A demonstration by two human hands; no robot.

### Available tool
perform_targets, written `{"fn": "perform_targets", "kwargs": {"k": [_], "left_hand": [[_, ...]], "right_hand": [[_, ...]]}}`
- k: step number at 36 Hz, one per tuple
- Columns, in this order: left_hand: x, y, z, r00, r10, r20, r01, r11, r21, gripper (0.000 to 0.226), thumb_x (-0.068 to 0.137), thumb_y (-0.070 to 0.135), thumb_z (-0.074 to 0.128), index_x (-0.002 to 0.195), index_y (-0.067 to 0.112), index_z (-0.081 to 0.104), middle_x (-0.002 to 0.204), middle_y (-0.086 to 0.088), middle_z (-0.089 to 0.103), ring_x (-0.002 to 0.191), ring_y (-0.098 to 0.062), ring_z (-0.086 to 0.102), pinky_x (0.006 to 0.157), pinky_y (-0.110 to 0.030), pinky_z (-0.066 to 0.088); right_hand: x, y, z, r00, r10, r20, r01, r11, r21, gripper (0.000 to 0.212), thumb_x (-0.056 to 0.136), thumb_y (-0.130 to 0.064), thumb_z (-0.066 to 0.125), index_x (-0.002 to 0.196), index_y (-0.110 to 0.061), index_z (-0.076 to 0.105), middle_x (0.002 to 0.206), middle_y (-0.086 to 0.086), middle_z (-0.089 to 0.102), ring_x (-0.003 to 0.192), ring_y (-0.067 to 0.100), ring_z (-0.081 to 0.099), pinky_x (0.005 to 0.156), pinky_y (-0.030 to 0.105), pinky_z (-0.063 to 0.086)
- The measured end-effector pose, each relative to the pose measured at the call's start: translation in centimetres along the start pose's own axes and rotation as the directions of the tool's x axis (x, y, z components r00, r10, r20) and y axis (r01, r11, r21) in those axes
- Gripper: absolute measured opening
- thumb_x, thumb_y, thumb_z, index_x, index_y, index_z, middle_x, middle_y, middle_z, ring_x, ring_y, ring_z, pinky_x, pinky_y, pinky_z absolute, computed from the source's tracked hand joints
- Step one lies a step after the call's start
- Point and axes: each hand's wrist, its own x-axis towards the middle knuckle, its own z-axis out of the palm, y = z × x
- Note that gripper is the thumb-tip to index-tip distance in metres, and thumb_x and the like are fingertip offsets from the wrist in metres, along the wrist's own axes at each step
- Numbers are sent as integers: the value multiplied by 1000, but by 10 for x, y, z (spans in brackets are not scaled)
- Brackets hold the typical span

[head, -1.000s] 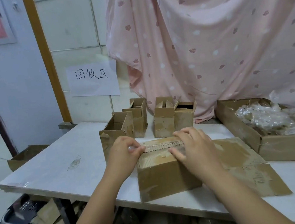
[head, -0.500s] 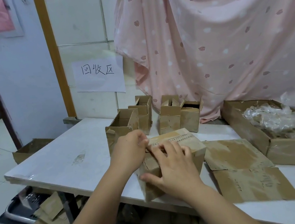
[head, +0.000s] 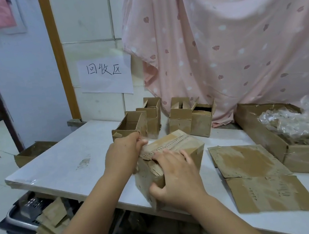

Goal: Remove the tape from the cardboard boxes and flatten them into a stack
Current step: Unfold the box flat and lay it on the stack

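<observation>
Okay, the box [head: 183, 144] has turned since a second ago. It sat square at 6 o'clock on the table [head: 62, 162] then, both my hands on the top seam. Now it is swung round and tipped, one corner toward me, overhanging the near edge.

My left hand [head: 124, 155] is curled at the box's 10 o'clock corner, pinching what looks like the loose end of the tape [head: 165, 147]. My right hand [head: 178, 179] has slid down to clamp the near face, fingers over the top edge, thumb hooked underneath. The hands are close together, both on the box.

The strip looks lifted along the seam but not off, so peeling is midway and the box is still unflattened.

The flattened sheets [head: 251, 163] lie at 3 o'clock. Open boxes [head: 131, 125] wait at 12 o'clock. The big carton [head: 263, 129] of tape waste [head: 289, 122] is at 2 o'clock.

I'd guess a rightward pull while my right hand braces.
</observation>
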Motion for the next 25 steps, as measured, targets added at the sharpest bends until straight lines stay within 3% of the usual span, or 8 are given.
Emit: {"fn": "perform_targets", "kwargs": {"k": [3, 6, 12, 15, 17, 21, 22, 25], "left_hand": [[1, -3, -1, 998, 62, -23, -61, 997, 44, 32, 97, 40, 43, 98, 14, 61, 87, -6, 68, 84, -30, 61, 69, -33, 43], [6, -9, 0, 996, 89, 1, -89, 996, 13, 30, 97, 38, 44, 94, 12, 61, 79, -3, 66, 80, -28, 58, 68, -33, 43], [12, -23, 0, 994, -55, 90, 83, 937, -338, 28, 92, 30, 57, 68, 16, 60, 57, 6, 62, 59, -8, 58, 59, -21, 45], [5, -29, 4, 980, -157, 120, 197, 838, -509, 25, 92, 29, 59, 72, 15, 64, 54, 6, 65, 56, -11, 61, 68, -38, 53], [-3, -27, 6, 974, -203, 102, 224, 774, -592, 17, 87, 33, 63, 77, 19, 66, 59, 3, 67, 52, -10, 60, 68, -41, 55], [-22, -23, 11, 966, -258, 18, 214, 756, -618, 23, 78, 50, 66, 83, 27, 65, 72, 4, 70, 67, -10, 66, 62, -30, 52], [-26, -22, 12, 956, -292, 29, 235, 704, -670, 29, 79, 54, 61, 83, 25, 65, 76, 2, 71, 68, -10, 67, 62, -27, 51], [-37, -19, 9, 906, -392, 161, 308, 347, -886, 54, 75, 64, 43, 86, 15, 63, 79, -5, 73, 69, -14, 71, 64, -26, 56]], "right_hand": [[2, -2, -3, 999, 9, 49, -9, 1000, 4, 76, 65, -56, 28, 138, -38, 35, 131, -16, 43, 130, 7, 31, 118, 40, 1], [5, -3, -5, 996, 7, 87, -5, 1000, -24, 78, 63, -56, 25, 139, -42, 37, 126, -17, 40, 127, 9, 31, 116, 39, 0], [14, 4, -15, 983, -44, 178, 39, 999, 30, 71, 67, -48, 42, 137, -50, 34, 115, -16, 37, 119, 7, 31, 116, 38, 0], [18, 12, -18, 978, -64, 198, 43, 993, 109, 68, 66, -45, 48, 133, -52, 39, 111, -16, 36, 116, 4, 29, 116, 33, 0], [20, 13, -16, 980, -70, 186, 50, 992, 114, 62, 69, -47, 50, 130, -51, 42, 118, -16, 36, 122, 7, 29, 115, 33, 1], [20, 12, -11, 983, -52, 173, 37, 995, 90, 47, 83, -51, 54, 128, -49, 44, 142, -21, 33, 133, 9, 23, 114, 36, 1], [19, 13, -11, 984, -44, 175, 27, 995, 97, 46, 84, -50, 55, 128, -49, 44, 144, -22, 33, 134, 8, 23, 113, 35, 0], [19, 13, -11, 984, -29, 178, 11, 995, 102, 46, 84, -48, 56, 128, -49, 45, 146, -24, 32, 134, 6, 22, 112, 32, -1]]}}
